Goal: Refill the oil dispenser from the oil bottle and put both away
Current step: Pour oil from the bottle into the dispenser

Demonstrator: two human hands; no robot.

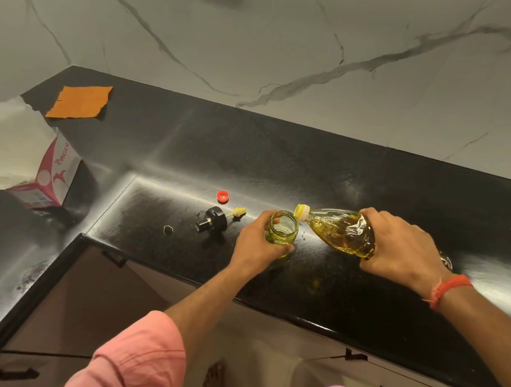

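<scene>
On the black tabletop (376, 188), left hand (258, 244) wraps its grip around the glass oil dispenser (281, 232) to steady it, while right hand (400, 248) clutches the tilted oil bottle (339, 230), neck over the rim so nothing spills.

Pink rolled-up sleeve (140, 358) on the left arm, orange thread band (450, 290) around the right wrist, bare feet (213, 382).

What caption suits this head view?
Right hand tips oil bottle toward open glass dispenser steadied by left hand.
</scene>
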